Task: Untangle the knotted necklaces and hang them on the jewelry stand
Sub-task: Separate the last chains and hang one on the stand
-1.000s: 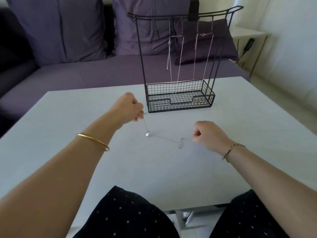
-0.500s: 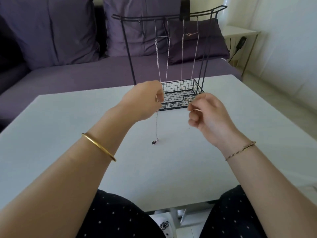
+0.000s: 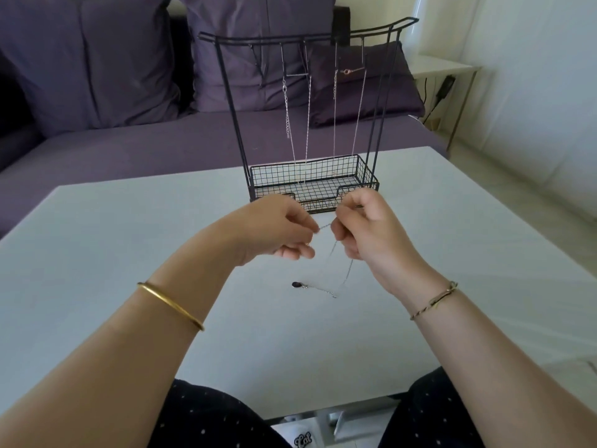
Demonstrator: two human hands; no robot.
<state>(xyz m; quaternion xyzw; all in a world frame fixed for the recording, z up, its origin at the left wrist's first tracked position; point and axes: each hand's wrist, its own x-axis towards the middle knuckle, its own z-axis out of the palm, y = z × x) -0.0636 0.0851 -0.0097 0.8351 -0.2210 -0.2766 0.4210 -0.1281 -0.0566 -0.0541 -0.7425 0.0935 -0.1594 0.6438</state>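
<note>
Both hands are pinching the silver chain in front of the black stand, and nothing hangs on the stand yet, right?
No. The head view shows chains already hanging from the top bar of the stand. The rest holds: the left hand and right hand both pinch the silver chain in front of it.

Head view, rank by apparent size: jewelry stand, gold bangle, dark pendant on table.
1. jewelry stand: largest, though farthest away
2. gold bangle: clearly in between
3. dark pendant: tiny oval on the table

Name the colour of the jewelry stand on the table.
Black. The jewelry stand is black wire throughout, frame and basket alike, and shows best in the head view.
</note>
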